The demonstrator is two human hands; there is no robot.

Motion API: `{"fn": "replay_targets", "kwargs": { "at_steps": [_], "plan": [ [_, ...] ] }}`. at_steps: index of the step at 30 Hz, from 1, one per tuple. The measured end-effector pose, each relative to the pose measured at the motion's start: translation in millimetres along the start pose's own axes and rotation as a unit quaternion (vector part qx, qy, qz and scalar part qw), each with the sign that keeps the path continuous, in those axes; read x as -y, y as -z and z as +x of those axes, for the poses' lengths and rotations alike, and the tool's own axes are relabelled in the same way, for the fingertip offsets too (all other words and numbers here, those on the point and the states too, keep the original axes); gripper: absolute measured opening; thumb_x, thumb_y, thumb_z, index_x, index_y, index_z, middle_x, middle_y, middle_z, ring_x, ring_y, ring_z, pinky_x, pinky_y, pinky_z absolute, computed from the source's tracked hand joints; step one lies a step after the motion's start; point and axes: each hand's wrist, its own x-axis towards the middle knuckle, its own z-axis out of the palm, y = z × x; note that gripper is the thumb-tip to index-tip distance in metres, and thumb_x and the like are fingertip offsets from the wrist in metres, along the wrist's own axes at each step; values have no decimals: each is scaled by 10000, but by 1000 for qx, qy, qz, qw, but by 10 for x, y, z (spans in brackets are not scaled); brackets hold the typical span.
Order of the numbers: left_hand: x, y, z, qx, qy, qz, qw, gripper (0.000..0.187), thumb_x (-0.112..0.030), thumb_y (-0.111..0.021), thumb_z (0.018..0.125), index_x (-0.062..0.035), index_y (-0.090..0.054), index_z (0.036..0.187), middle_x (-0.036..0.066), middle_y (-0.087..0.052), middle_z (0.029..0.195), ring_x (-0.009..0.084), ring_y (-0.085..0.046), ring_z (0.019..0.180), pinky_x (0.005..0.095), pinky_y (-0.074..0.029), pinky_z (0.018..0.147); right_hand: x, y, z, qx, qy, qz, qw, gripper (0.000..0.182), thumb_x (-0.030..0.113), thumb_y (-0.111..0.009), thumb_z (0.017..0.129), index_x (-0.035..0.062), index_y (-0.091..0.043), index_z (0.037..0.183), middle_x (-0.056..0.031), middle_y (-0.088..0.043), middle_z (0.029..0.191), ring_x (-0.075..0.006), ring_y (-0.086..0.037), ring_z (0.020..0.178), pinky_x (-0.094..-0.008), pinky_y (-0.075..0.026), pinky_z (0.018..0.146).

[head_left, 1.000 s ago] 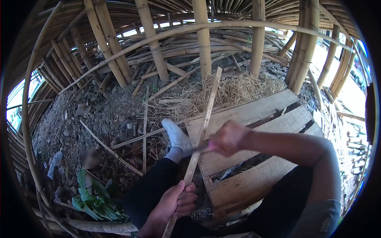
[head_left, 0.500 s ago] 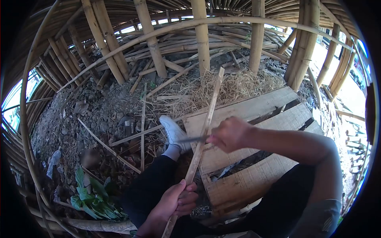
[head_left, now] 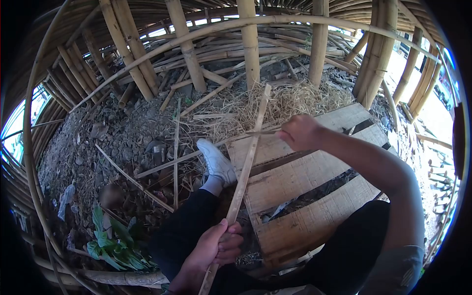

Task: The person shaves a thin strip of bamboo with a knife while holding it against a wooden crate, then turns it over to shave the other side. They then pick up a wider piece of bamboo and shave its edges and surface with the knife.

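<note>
A long split bamboo strip (head_left: 248, 164) slants up from the bottom centre across the left edge of a slatted wooden platform (head_left: 290, 184). Around its lower part my left hand (head_left: 216, 248) is closed. My right hand (head_left: 301, 132) is closed on the handle end of a knife, above the platform. The thin blade (head_left: 263, 132) points left and crosses the strip near its upper end. Most of the handle is hidden in the fist.
My white shoe (head_left: 216, 161) rests left of the platform. Thin bamboo strips (head_left: 177, 157) lie on the rubble. Wood shavings (head_left: 290, 101) are heaped behind the platform, beneath upright bamboo posts (head_left: 250, 49). Green leaves (head_left: 115, 243) are at lower left.
My right hand and the knife have moved up along the strip, away from my left hand. The strip's upper end has shifted slightly left. My left hand keeps its grip.
</note>
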Motion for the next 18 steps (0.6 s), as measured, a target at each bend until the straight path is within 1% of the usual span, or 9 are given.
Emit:
{"fn": "replay_targets", "kwargs": {
  "at_steps": [1, 3, 5, 7, 11, 12, 13, 15, 18],
  "plan": [
    [-3, 14, -8, 1, 0, 0, 1000, 324, -457, -355, 1019, -174, -406, 870, -75, -284, 552, 30, -218, 393, 194, -166, 339, 213, 16, -45, 0, 0, -1, 1000, 434, 383, -468, 965, 79, -629, 701, -117, -630, 619, -350, -645, 596, -463, -540, 597],
    [-15, 56, -18, 24, -13, 6, 1000, 336, -462, -320, 1029, -164, -398, 892, -69, -278, 560, 34, -228, 392, 192, -178, 336, 604, 114, -137, -17, 123, 110, 986, 378, 307, -524, 941, 64, -581, 657, -139, -573, 551, -351, -615, 540, -456, -519, 547],
    [-15, 12, -31, 24, -14, 4, 1000, 337, -462, -318, 1029, -165, -399, 892, -68, -280, 561, 35, -228, 391, 191, -182, 335, 507, 138, -74, -4, 148, 106, 983, 381, 311, -516, 941, 63, -580, 659, -142, -575, 555, -350, -624, 560, -458, -523, 560],
    [21, 13, -33, 18, -10, 2, 1000, 337, -462, -315, 1029, -165, -400, 893, -68, -282, 562, 36, -227, 389, 189, -186, 333, 157, 85, 77, -4, -41, 33, 999, 453, 398, -465, 966, 72, -626, 696, -135, -622, 605, -353, -647, 606, -467, -547, 638],
    [30, -13, -28, 23, 12, -26, 999, 332, -453, -326, 1027, -168, -408, 878, -70, -288, 559, 35, -228, 388, 191, -185, 331, 492, 112, -67, -21, 73, 58, 995, 378, 322, -524, 936, 80, -582, 651, -134, -588, 579, -339, -617, 542, -457, -524, 558],
    [26, -31, -29, 23, 15, -21, 999, 325, -445, -342, 1022, -171, -416, 864, -74, -288, 553, 32, -226, 390, 189, -176, 334, 579, 233, -90, 29, 127, 58, 990, 384, 326, -504, 949, 80, -597, 669, -128, -601, 594, -340, -622, 555, -459, -527, 560],
    [22, -27, -24, 24, 16, -22, 999, 325, -445, -342, 1022, -171, -416, 864, -74, -288, 553, 32, -226, 390, 189, -176, 334, 491, 197, -53, 30, 126, 59, 990, 384, 326, -504, 949, 80, -597, 669, -128, -601, 594, -340, -622, 555, -459, -527, 560],
    [31, -13, -41, 27, 6, -23, 999, 329, -447, -342, 1022, -169, -418, 863, -74, -288, 554, 33, -228, 388, 191, -177, 333, 117, 71, 96, -13, -35, -2, 999, 395, 331, -497, 953, 79, -591, 663, -136, -595, 584, -343, -618, 554, -465, -523, 555],
    [59, -18, -3, 15, 25, -31, 999, 330, -447, -342, 1023, -168, -421, 865, -73, -287, 554, 33, -226, 388, 192, -178, 333, 58, 126, 92, 5, -4, -23, 1000, 392, 330, -490, 957, 80, -592, 673, -120, -581, 565, -319, -614, 538, -457, -518, 541]
  ]
}}
